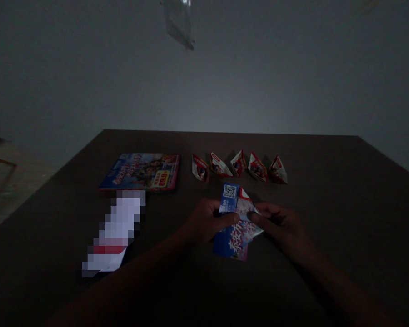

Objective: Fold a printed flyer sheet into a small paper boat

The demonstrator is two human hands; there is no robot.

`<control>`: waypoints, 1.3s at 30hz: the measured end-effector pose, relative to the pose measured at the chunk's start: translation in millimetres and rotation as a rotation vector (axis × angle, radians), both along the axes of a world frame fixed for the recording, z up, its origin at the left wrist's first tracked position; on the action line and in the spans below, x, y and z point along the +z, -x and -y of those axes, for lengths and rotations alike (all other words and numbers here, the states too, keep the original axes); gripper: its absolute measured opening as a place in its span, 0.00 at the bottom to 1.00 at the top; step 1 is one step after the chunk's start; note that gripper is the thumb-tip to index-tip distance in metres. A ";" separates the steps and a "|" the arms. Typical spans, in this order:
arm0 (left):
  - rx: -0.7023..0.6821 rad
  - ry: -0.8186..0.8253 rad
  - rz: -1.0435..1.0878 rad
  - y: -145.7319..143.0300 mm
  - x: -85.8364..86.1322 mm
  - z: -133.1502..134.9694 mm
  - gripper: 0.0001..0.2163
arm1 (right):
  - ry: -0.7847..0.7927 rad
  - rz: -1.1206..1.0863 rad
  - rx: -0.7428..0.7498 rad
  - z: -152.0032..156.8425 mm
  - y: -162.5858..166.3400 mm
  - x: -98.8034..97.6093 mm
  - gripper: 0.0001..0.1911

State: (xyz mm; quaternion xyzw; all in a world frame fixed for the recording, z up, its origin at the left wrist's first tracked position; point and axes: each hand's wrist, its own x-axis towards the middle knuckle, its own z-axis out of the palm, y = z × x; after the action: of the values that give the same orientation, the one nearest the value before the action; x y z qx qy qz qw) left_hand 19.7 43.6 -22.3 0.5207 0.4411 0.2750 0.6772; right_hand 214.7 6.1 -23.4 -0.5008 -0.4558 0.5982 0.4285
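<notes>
A partly folded glossy flyer (236, 222), blue and white with a QR code and red characters, lies at the middle of the dark table (344, 181). My left hand (204, 222) pinches its left edge, thumb on top. From the right, my right hand (279, 225) grips the same sheet, fingertips pressed on the fold. Just beyond them stands a row of several small folded paper shapes (239, 167), red and white.
A stack of colourful flyers (143, 171) lies at the left middle of the table. Below it sits a blurred white and red sheet (114, 236). Behind the table rises a pale wall, with dim floor at far left.
</notes>
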 end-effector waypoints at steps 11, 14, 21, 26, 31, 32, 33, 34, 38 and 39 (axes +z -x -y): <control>0.139 0.107 0.132 0.4 -4.1 -4.3 0.17 | -0.038 -0.173 0.119 -1.4 -9.5 -8.1 0.15; 0.170 0.101 0.154 -0.6 -4.9 -3.9 0.16 | -0.064 -0.092 0.168 -0.2 -7.1 -3.2 0.11; 0.159 0.058 0.158 -1.8 -2.7 -2.8 0.14 | -0.088 0.095 0.134 2.9 4.5 2.5 0.11; 0.064 0.054 0.072 -0.3 -2.4 -1.6 0.14 | -0.101 0.116 0.063 0.4 6.1 8.3 0.13; 0.078 0.054 0.114 -1.4 -1.1 0.4 0.14 | -0.097 0.103 0.050 0.3 6.1 8.1 0.13; 0.089 0.057 0.123 -1.7 -0.5 0.8 0.14 | -0.095 0.097 0.051 0.5 6.1 7.3 0.13; 0.097 0.054 0.129 -1.9 0.1 1.1 0.14 | -0.095 0.092 0.053 0.6 6.1 6.5 0.13; 0.098 0.049 0.132 -2.1 0.7 1.3 0.15 | -0.095 0.087 0.056 0.7 6.2 5.9 0.13; 0.087 0.031 0.095 -2.2 2.5 1.5 0.16 | -0.094 0.080 0.055 0.2 6.8 5.1 0.14; 0.085 0.029 0.082 -2.1 2.9 1.5 0.16 | -0.089 0.079 0.052 -0.1 6.9 5.1 0.13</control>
State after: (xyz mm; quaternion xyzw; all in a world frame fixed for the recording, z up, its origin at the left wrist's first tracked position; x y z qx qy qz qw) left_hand 21.8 42.1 -19.3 0.4800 0.4386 0.3180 0.6901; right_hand 207.9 6.2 -18.3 -0.4925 -0.5113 0.5680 0.4163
